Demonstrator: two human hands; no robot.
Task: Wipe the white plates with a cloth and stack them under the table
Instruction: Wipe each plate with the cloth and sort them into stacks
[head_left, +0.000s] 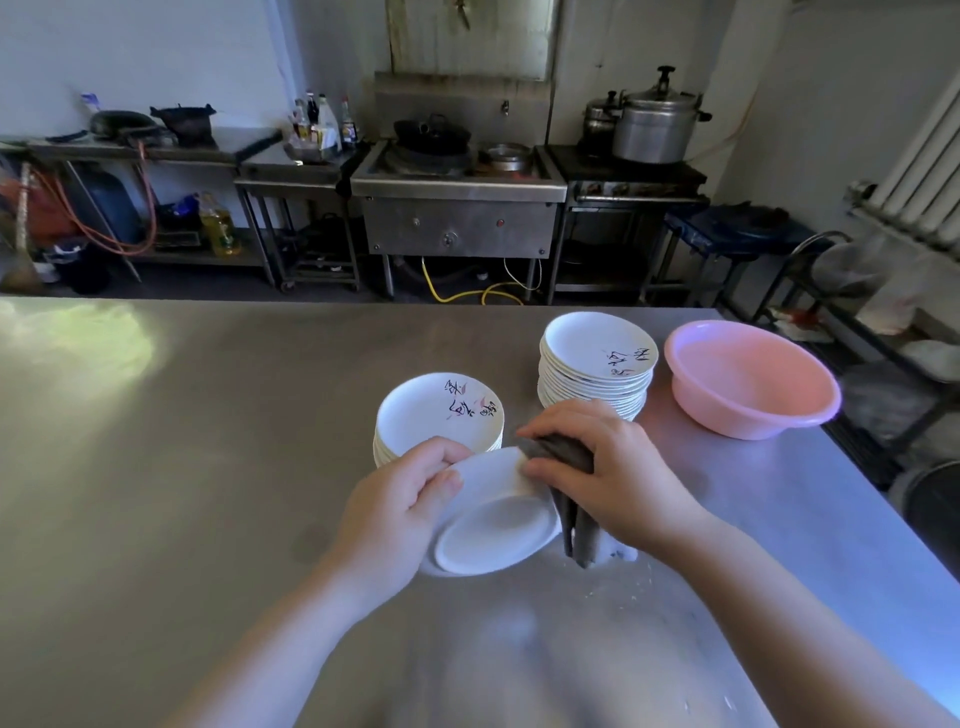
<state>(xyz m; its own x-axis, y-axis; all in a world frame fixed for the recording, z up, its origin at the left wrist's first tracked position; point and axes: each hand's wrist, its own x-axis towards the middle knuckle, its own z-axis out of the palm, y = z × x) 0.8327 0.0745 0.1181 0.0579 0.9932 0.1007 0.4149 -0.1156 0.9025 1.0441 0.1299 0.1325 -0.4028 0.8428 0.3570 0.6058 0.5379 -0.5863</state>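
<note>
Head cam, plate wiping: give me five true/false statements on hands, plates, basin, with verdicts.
1. The left hand holds a white plate with its underside facing up. True.
2. The right hand is empty. False: it grips a dark cloth against the plate's rim.
3. Two plate stacks stand on the table. True: the near stack and the taller far stack.
4. The pink basin sits left of the stacks. False: it is to their right.
5. The stacked plates are plain white. False: the top ones carry printed markings.

Steel table (208, 467), stove (460, 208), pale walls (156, 52)
</note>
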